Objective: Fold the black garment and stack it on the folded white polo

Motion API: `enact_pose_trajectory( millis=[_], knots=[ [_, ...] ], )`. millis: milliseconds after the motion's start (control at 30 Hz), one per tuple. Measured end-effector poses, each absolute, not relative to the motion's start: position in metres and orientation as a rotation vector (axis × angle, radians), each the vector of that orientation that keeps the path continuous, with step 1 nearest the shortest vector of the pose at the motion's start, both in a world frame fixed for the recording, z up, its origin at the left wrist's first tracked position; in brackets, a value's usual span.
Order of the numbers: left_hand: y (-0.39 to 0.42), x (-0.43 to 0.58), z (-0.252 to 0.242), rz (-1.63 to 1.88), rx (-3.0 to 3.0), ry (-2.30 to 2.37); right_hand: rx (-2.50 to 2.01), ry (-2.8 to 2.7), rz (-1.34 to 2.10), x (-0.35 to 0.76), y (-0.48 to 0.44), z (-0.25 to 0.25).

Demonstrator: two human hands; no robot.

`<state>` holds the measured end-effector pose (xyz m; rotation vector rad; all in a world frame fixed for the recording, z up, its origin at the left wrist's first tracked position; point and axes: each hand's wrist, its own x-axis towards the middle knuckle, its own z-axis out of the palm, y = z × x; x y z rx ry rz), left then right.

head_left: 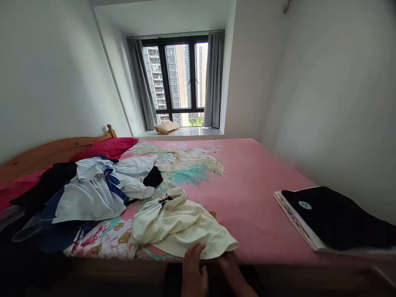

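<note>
A crumpled cream garment [185, 222] with dark-striped trim lies at the near edge of the bed. What kind of garment it is I cannot tell for sure. My left hand [194, 266] rests against its lower edge, palm down, fingers stretched out and apart. Just to the right, my right hand [230, 268] reaches to the garment's near corner. Its fingers are in shadow and partly hidden by the cloth, so I cannot see whether they grip it.
White and navy clothes [95, 189] lie heaped on the left, by a red pillow [108, 147] and the wooden headboard [62, 146]. A folded black garment [337, 218] lies on pale cloth at the right. The pink bedsheet [247, 198] has a bird print. Behind is a windowsill with a brown bag [167, 127].
</note>
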<state>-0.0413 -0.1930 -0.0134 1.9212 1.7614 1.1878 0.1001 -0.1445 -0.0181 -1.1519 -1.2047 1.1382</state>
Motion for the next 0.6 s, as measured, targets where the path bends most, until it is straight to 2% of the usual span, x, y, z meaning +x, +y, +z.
enact_pose_trajectory(
  millis=[100, 200, 367, 500, 600],
  knots=[
    [-0.184, -0.065, 0.002, 0.996, 2.056, 1.806, -1.044, -1.058, 1.319, 0.094, -0.149, -0.003],
    [-0.170, -0.067, 0.022, 0.901, 1.986, 1.779, -1.061, -0.881, 1.329, 0.092, -0.147, 0.011],
    [-0.168, -0.062, 0.069, 0.944, 1.896, 1.683, -1.009, -0.830, 1.339, 0.100, -0.150, 0.030],
    [-0.185, -0.078, 0.125, 0.992, 1.898, 1.643, -0.923, -0.882, 1.400, 0.137, -0.166, 0.048],
    [-0.202, -0.092, 0.171, 1.004, 1.919, 1.694, -1.017, -1.003, 1.238, 0.189, -0.174, 0.059]
  ],
)
